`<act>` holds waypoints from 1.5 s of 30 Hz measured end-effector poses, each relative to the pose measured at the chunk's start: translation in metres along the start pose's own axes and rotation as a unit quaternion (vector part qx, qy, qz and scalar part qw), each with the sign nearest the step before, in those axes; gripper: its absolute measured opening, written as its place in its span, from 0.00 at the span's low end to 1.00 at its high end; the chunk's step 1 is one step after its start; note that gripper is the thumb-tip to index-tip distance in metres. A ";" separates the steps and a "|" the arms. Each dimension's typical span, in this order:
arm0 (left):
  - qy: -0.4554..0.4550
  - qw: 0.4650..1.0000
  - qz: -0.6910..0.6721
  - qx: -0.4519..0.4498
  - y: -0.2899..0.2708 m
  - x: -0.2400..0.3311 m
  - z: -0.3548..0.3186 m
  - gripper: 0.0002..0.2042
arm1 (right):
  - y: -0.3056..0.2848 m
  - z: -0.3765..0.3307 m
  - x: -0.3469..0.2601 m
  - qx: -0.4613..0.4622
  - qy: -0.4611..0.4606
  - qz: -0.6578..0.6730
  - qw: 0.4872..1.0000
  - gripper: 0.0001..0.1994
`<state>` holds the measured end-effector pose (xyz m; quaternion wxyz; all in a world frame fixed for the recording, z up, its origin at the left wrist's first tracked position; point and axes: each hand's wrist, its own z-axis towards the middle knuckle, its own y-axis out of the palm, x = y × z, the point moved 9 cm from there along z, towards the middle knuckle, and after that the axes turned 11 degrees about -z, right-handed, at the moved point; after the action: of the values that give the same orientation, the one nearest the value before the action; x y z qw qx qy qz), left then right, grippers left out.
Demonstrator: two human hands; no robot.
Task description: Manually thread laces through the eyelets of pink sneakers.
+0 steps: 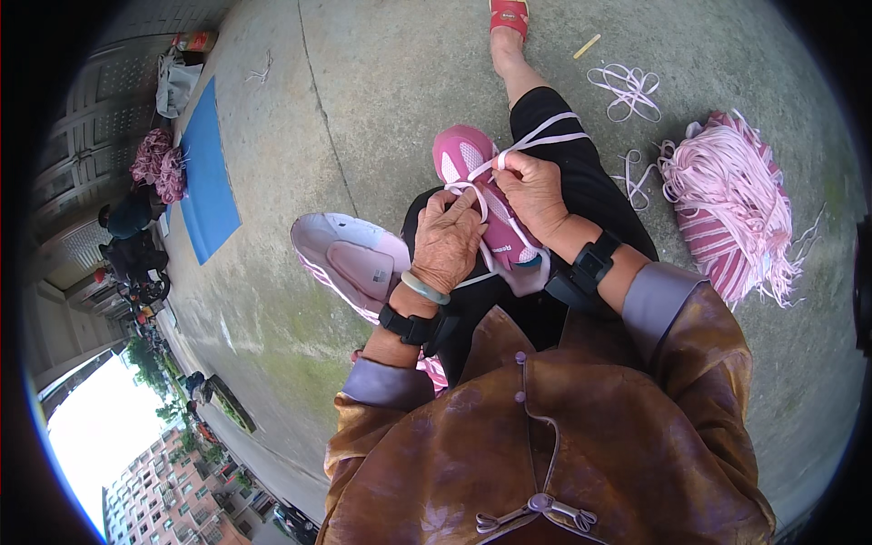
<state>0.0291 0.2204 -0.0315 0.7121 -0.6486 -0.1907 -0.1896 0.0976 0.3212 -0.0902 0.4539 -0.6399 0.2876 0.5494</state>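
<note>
A pink sneaker [499, 222] with white mesh at the toe rests on my lap, its toe pointing away from me. Pale pink shoelace [536, 138] runs across its front, with loose ends trailing over my right knee. My right hand [534, 193] pinches the lace between thumb and forefinger at the shoe's right side. On the shoe's left side my left hand [448, 238] is closed, its fingertips against the lace near the eyelets. What the left fingers grip is partly hidden. Left of my left hand lies another pale pink shoe [352, 259], its opening facing up.
To the right on the concrete sits a large bundle of pink laces [731, 195]. Loose laces [626, 92] and a small wooden stick [587, 46] lie beyond my right knee. Far left are a blue mat [208, 173] and more bundled laces [159, 167].
</note>
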 end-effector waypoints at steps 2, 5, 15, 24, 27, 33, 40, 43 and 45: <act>-0.002 1.000 0.003 -0.003 0.000 -0.001 -0.001 0.07 | 0.002 0.000 -0.002 -0.013 -0.013 -0.019 1.000 0.03; 0.001 1.000 0.000 -0.006 0.000 0.000 -0.002 0.07 | -0.001 0.000 -0.010 0.006 -0.057 -0.032 0.998 0.02; -0.004 1.000 -0.006 -0.020 0.001 -0.002 -0.003 0.07 | 0.007 0.003 0.008 -0.043 0.027 -0.015 0.999 0.03; -0.007 1.000 -0.003 -0.025 0.001 -0.002 -0.004 0.08 | 0.009 0.002 0.006 -0.056 0.021 -0.017 0.998 0.03; -0.007 1.000 -0.003 -0.027 0.002 -0.003 -0.004 0.08 | 0.008 0.002 0.007 -0.051 0.027 0.005 0.998 0.03; -0.008 1.000 -0.001 -0.027 0.001 -0.003 -0.004 0.08 | 0.009 0.002 0.008 -0.058 0.042 0.028 0.997 0.03; -0.006 1.000 -0.002 -0.024 0.000 -0.003 -0.005 0.08 | 0.013 0.005 0.008 -0.075 0.026 0.002 0.997 0.02; -0.002 1.000 -0.003 -0.020 0.000 -0.004 -0.007 0.08 | 0.016 0.009 0.008 -0.088 0.016 0.000 0.996 0.01; -0.004 1.000 -0.004 -0.025 0.001 -0.004 -0.007 0.08 | 0.018 0.012 0.008 -0.092 0.010 0.008 0.996 0.01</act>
<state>0.0263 0.2132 -0.0348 0.6940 -0.6662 -0.1917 -0.1944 0.0784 0.3251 -0.1026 0.3858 -0.6824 0.2455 0.5703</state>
